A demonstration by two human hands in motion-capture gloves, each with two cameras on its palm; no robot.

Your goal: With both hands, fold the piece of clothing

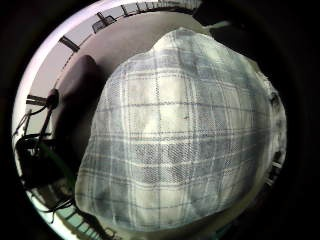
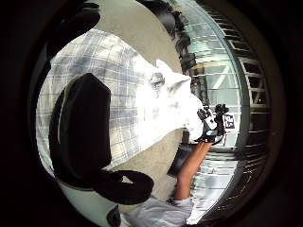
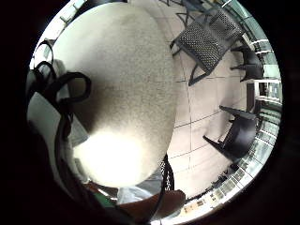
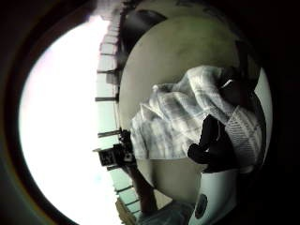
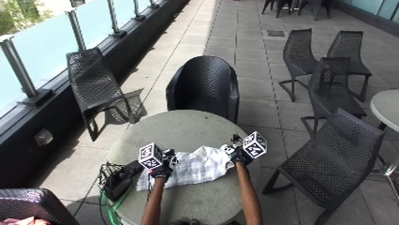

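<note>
plaid shirt (image 5: 190, 169) on table (image 5: 187, 131) | left hand (image 5: 161, 170), right hand (image 5: 240, 155) each pinch an edge

**Item: plaid garment, part-folded**

One piece of clothing (image 5: 187, 169), white with a blue-grey check, woven cloth. Lies rumpled and bunched on the round grey worktop (image 5: 187, 133), near the person's edge, its two ends raised off the surface.
</note>
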